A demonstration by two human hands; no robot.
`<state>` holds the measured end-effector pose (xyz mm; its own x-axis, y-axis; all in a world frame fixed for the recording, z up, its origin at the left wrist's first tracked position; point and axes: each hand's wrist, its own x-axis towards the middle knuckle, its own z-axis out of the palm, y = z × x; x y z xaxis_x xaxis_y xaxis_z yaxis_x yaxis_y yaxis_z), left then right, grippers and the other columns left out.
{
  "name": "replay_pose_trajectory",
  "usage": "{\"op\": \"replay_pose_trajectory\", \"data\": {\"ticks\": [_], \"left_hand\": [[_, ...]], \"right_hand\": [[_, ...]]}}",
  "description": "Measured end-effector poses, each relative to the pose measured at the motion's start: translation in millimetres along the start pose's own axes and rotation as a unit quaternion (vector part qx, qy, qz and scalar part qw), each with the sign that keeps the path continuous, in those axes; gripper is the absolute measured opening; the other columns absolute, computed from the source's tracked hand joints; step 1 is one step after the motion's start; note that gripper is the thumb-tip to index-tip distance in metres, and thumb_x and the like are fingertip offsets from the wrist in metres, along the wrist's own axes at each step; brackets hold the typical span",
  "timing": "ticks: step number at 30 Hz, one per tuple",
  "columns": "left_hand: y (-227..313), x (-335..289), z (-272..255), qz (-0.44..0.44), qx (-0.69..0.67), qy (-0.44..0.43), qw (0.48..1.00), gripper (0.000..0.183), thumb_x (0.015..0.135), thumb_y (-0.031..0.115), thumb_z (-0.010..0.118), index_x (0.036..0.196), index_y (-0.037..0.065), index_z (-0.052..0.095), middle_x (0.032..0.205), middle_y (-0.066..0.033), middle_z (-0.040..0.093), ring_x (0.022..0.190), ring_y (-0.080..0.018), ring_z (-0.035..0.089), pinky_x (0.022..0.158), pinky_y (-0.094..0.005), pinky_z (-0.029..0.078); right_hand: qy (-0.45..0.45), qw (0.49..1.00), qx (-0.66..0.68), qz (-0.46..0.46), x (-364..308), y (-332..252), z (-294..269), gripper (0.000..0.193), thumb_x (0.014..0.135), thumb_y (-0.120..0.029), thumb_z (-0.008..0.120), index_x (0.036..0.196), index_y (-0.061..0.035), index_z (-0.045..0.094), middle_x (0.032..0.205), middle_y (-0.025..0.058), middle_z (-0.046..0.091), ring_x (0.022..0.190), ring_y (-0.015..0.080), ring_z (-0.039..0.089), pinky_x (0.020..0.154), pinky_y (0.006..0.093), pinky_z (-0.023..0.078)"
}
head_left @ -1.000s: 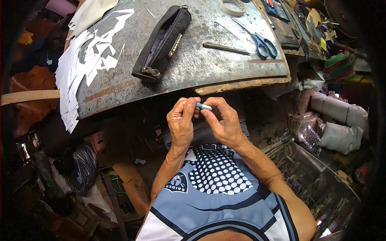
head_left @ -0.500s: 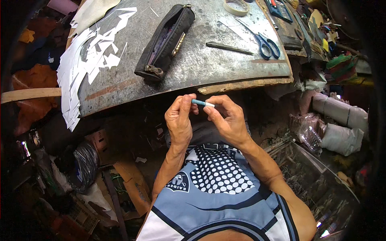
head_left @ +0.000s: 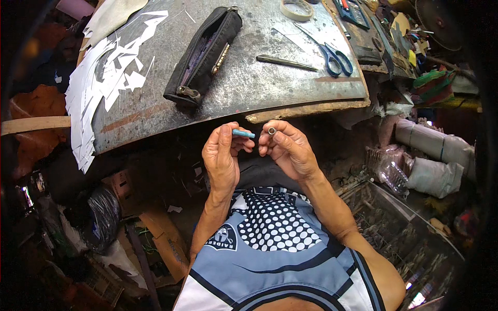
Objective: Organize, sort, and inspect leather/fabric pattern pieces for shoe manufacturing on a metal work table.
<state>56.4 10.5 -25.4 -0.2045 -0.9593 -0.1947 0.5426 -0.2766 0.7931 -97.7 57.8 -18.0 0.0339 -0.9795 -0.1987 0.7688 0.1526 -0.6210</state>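
The metal-topped bench (head_left: 233, 90) is filling the upper part of the view, and the work in hand is happening just off its near edge. A spread of white paper pieces (head_left: 85, 88) is covering the bench's left side, some of it hanging over the edge. A black pencil case (head_left: 205, 57) is lying with its long mouth gaping, so that opening is already done. The person's left hand (head_left: 220, 155) and right hand (head_left: 290, 150) are hovering near each other, not touching, each pinching something small between thumb and fingers. Blue-handled scissors (head_left: 327, 52) are resting toward the right side, and neither hand is using them. A dark pen (head_left: 287, 62) is lying between the case and the scissors, and a roll of tape (head_left: 298, 16) is sitting farther back, both untouched. The left hand is gripping a slim blue stick (head_left: 244, 133), its narrower end pointing toward the right hand. Smallest of all, a short tube (head_left: 272, 130) is showing its round, hollow end in the right hand's pinch. The two pieces are standing apart, so their separation looks complete; how much is remaining, the view is not showing.
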Motion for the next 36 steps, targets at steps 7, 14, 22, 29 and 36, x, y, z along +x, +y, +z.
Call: {"op": "replay_pose_trajectory", "data": {"ticks": [7, 14, 22, 29, 36], "left_hand": [[0.8, -1.0, -1.0, -0.009, -0.013, -0.01, 1.0, 0.028, 0.102, 0.025, 0.049, 0.106, 0.0, 0.061, 0.09, -0.0118, 0.068, 0.072, -0.0149, 0.066, 0.063, -0.0251, 0.054], [-4.7, -1.5, 0.1, -0.001, 0.016, -0.005, 1.0, 0.028, 0.101, 0.026, 0.05, 0.106, 0.001, 0.063, 0.089, -0.0106, 0.068, 0.074, -0.0139, 0.065, 0.064, -0.026, 0.053], [-3.4, -3.1, -1.5, 0.031, 0.119, -0.037, 0.992, 0.028, 0.1, 0.023, 0.053, 0.102, -0.001, 0.068, 0.085, -0.0045, 0.065, 0.071, -0.0089, 0.058, 0.065, -0.0229, 0.049], [-5.7, -6.3, -1.2, 0.004, 0.047, -0.016, 0.999, 0.024, 0.099, 0.019, 0.056, 0.103, -0.002, 0.068, 0.084, -0.0031, 0.063, 0.069, -0.0061, 0.056, 0.064, -0.0206, 0.046], [-2.4, -4.0, -1.5, 0.062, 0.125, 0.011, 0.99, 0.016, 0.098, 0.013, 0.056, 0.093, 0.0, 0.063, 0.078, -0.0041, 0.061, 0.065, -0.0071, 0.056, 0.062, -0.0219, 0.047]], "right_hand": [[-0.018, 0.999, 0.029, 0.018, -0.4, -0.4, -3.0, 0.027, 0.097, -0.017, 0.056, 0.118, 0.0005, 0.057, 0.098, 0.0104, 0.066, 0.086, 0.0175, 0.064, 0.082, 0.031, 0.052], [0.022, 0.998, 0.051, 0.021, -2.0, -6.9, 7.8, 0.022, 0.098, -0.019, 0.052, 0.108, -0.0008, 0.059, 0.085, 0.0061, 0.061, 0.071, 0.0136, 0.058, 0.068, 0.0281, 0.048], [0.078, 0.973, -0.2, 0.089, -1.8, -3.1, 20.3, 0.031, 0.1, -0.034, 0.053, 0.094, -0.0055, 0.063, 0.062, -0.0088, 0.04, 0.053, -0.0009, 0.032, 0.045, 0.0164, 0.027], [0.067, 0.97, -0.224, 0.071, -2.3, 1.3, 25.1, 0.033, 0.1, -0.034, 0.054, 0.083, -0.0062, 0.063, 0.064, -0.0085, 0.043, 0.054, -0.0006, 0.033, 0.046, 0.0169, 0.027], [0.069, 0.958, -0.268, 0.071, -5.2, 4.1, 19.7, 0.033, 0.1, -0.033, 0.053, 0.083, -0.0066, 0.061, 0.065, -0.007, 0.046, 0.054, 0.0001, 0.036, 0.046, 0.0168, 0.029]]}}
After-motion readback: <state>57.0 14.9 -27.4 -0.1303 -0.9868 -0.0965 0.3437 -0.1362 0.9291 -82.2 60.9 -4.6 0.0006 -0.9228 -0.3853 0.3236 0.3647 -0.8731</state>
